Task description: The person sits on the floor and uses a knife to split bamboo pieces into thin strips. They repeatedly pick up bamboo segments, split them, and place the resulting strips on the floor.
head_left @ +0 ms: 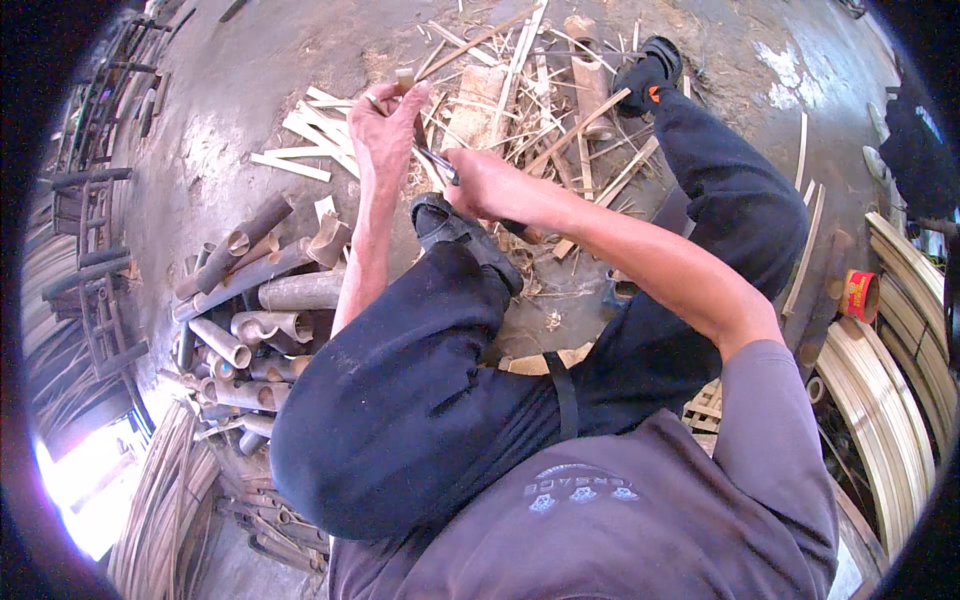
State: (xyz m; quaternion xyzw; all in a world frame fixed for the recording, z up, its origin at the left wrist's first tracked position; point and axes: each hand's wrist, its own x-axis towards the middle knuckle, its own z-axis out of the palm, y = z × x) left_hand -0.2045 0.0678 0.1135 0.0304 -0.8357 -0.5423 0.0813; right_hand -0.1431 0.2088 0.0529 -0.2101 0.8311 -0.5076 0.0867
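Underfoot: bare grey concrete floor (250,80), littered with split bamboo strips (500,90) ahead of the knees. Cut bamboo tubes (260,300) piled at left; bent bamboo slats (890,400) stacked at right beside a red tin (860,296). Left hand (385,125) closed around a short bamboo piece (404,80), held above the strips. Right hand (485,185) closed on a knife (437,160), blade toward the piece.
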